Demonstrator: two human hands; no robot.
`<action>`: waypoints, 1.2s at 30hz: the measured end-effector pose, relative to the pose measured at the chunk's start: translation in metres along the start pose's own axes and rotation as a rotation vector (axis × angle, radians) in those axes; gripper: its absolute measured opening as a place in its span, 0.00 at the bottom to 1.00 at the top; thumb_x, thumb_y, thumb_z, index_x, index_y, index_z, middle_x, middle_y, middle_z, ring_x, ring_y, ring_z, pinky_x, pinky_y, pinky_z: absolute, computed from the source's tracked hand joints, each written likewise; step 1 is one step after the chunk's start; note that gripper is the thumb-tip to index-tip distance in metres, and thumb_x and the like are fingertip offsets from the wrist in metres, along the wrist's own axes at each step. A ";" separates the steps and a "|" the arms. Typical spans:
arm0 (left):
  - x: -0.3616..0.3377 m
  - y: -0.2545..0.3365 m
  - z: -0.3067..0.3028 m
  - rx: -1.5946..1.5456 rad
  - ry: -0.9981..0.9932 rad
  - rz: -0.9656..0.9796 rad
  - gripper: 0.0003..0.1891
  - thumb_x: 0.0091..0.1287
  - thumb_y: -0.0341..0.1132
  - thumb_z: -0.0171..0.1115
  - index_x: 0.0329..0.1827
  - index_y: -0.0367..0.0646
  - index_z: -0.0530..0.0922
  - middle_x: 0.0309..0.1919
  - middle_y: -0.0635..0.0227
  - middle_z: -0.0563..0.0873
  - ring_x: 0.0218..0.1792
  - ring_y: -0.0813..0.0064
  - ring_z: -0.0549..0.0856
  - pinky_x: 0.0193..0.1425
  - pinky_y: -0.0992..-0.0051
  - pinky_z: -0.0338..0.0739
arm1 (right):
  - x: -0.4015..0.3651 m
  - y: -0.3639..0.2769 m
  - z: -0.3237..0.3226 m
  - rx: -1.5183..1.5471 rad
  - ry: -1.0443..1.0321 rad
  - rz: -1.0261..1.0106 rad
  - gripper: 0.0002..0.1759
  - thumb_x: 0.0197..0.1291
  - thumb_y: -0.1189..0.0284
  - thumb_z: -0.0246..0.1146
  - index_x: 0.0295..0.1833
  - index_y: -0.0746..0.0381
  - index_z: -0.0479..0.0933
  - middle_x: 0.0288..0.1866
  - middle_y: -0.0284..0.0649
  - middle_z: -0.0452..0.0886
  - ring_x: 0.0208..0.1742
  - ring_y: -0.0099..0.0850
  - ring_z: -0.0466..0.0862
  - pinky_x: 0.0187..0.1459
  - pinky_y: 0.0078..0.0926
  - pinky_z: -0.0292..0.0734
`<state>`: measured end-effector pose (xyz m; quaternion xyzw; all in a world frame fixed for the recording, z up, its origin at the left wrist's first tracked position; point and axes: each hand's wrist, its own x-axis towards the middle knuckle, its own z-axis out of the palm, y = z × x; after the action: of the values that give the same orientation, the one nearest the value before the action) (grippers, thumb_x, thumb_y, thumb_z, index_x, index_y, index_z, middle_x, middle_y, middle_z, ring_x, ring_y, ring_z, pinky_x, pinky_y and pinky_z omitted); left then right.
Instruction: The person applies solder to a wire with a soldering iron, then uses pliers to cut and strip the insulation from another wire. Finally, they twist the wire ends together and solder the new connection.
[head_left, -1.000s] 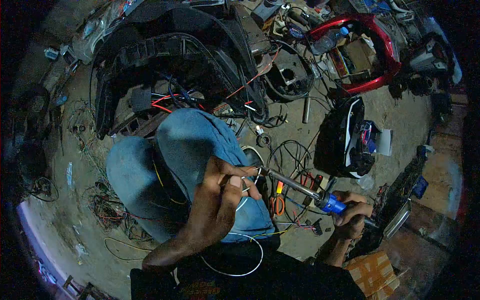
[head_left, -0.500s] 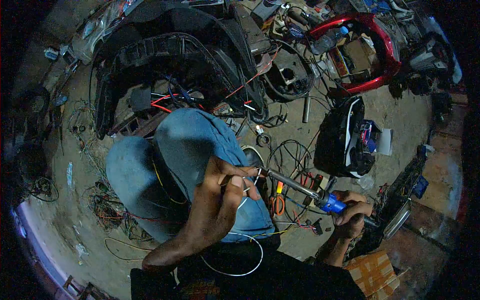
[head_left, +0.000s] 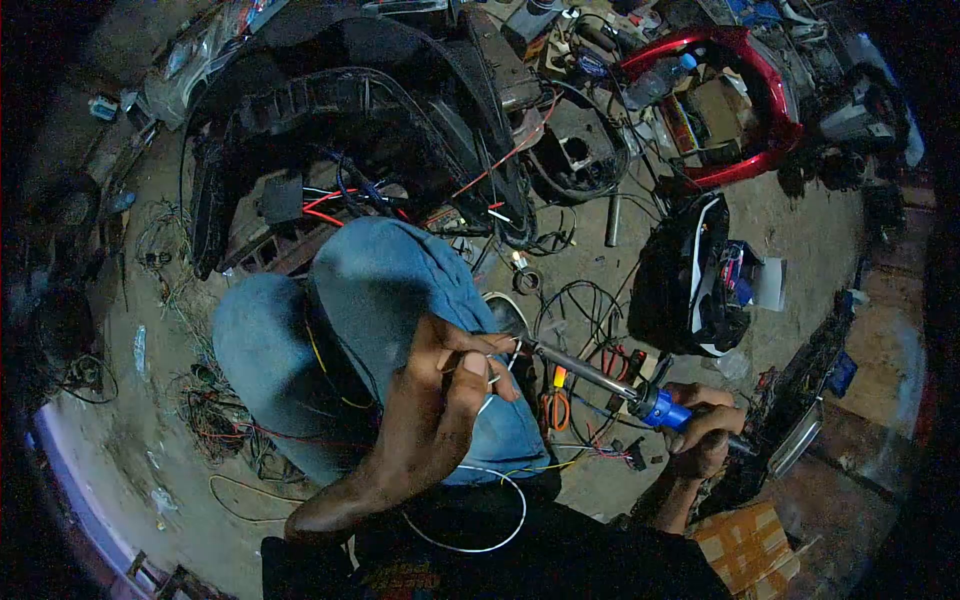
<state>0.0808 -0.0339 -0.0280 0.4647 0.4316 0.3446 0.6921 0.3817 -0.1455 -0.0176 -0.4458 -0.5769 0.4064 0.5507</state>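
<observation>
My left hand point(head_left: 450, 385) is closed in a pinch above my knee, gripping a thin white wire point(head_left: 524, 512). The wire loops down over my lap. Wrapped around a blue handle, my right hand point(head_left: 704, 432) holds a soldering iron point(head_left: 600, 378) that points up and to the left. Its tip meets, or nearly meets, the wire's end by my left fingertips; the exact contact is too small to make out. Just below the iron's shaft, orange-handled scissors or pliers point(head_left: 557, 408) lie on the floor.
A large black plastic shell point(head_left: 350, 85) lies ahead of my knees. To the right are a black bag point(head_left: 680, 275) and a red curved frame point(head_left: 785, 110) around boxes and a bottle. Tangled black cables point(head_left: 580, 305) cover the floor near the iron. A taped cardboard box point(head_left: 745, 550) sits at lower right.
The soldering iron's tip has shifted slightly left and down toward my left fingertips, where the wire end is. My left hand stays almost still, holding the wire.
</observation>
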 end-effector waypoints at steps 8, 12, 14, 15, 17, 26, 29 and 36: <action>0.001 0.005 -0.001 0.075 -0.015 -0.001 0.08 0.80 0.31 0.45 0.51 0.32 0.67 0.40 0.50 0.86 0.39 0.69 0.88 0.50 0.66 0.82 | -0.004 0.001 -0.013 -0.014 -0.071 -0.005 0.29 0.78 0.52 0.57 0.27 0.62 0.76 0.41 0.47 0.80 0.27 0.35 0.79 0.31 0.38 0.78; 0.001 0.005 -0.001 0.037 -0.020 -0.021 0.10 0.81 0.32 0.45 0.51 0.32 0.68 0.39 0.52 0.86 0.39 0.70 0.87 0.49 0.66 0.82 | 0.001 -0.003 -0.003 -0.050 -0.041 0.010 0.30 0.79 0.51 0.56 0.27 0.62 0.75 0.36 0.46 0.79 0.27 0.36 0.79 0.32 0.39 0.78; 0.000 0.004 0.000 0.023 -0.010 -0.029 0.10 0.82 0.33 0.45 0.51 0.31 0.68 0.38 0.53 0.86 0.39 0.70 0.87 0.49 0.66 0.82 | 0.001 -0.004 0.003 -0.104 0.011 0.005 0.30 0.79 0.50 0.56 0.27 0.62 0.74 0.35 0.45 0.79 0.27 0.35 0.79 0.33 0.39 0.79; 0.000 0.004 0.001 0.024 -0.004 -0.037 0.11 0.82 0.33 0.45 0.51 0.31 0.68 0.38 0.53 0.85 0.39 0.71 0.87 0.49 0.66 0.81 | 0.000 -0.004 0.005 -0.132 0.038 0.002 0.30 0.79 0.50 0.56 0.27 0.62 0.74 0.34 0.45 0.78 0.26 0.35 0.79 0.33 0.38 0.79; 0.000 0.006 0.001 0.026 0.007 -0.052 0.11 0.82 0.33 0.45 0.51 0.31 0.68 0.38 0.54 0.85 0.39 0.71 0.87 0.49 0.67 0.81 | -0.004 -0.004 -0.005 -0.120 -0.029 0.046 0.30 0.79 0.50 0.55 0.27 0.61 0.73 0.36 0.46 0.78 0.26 0.34 0.78 0.34 0.38 0.79; 0.001 0.005 -0.001 0.083 -0.018 -0.026 0.12 0.82 0.34 0.44 0.52 0.31 0.69 0.39 0.52 0.85 0.38 0.72 0.87 0.48 0.68 0.82 | 0.001 -0.006 -0.006 -0.062 -0.057 0.069 0.30 0.79 0.50 0.56 0.26 0.61 0.74 0.34 0.46 0.80 0.23 0.31 0.78 0.32 0.35 0.79; 0.002 0.001 -0.003 0.092 -0.037 0.037 0.11 0.82 0.33 0.46 0.52 0.31 0.69 0.42 0.51 0.85 0.39 0.72 0.87 0.48 0.67 0.82 | 0.007 -0.006 -0.005 -0.037 -0.083 0.045 0.31 0.79 0.50 0.56 0.26 0.61 0.75 0.32 0.44 0.80 0.22 0.31 0.77 0.33 0.36 0.79; 0.002 0.005 0.000 0.113 -0.020 0.017 0.11 0.81 0.34 0.47 0.51 0.32 0.69 0.47 0.47 0.85 0.37 0.71 0.89 0.46 0.69 0.84 | 0.003 -0.001 0.006 -0.066 0.044 -0.008 0.30 0.79 0.50 0.55 0.27 0.61 0.73 0.34 0.44 0.78 0.23 0.31 0.77 0.34 0.38 0.79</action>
<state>0.0808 -0.0308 -0.0235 0.5101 0.4396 0.3210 0.6659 0.3754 -0.1431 -0.0158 -0.4704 -0.5795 0.3751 0.5497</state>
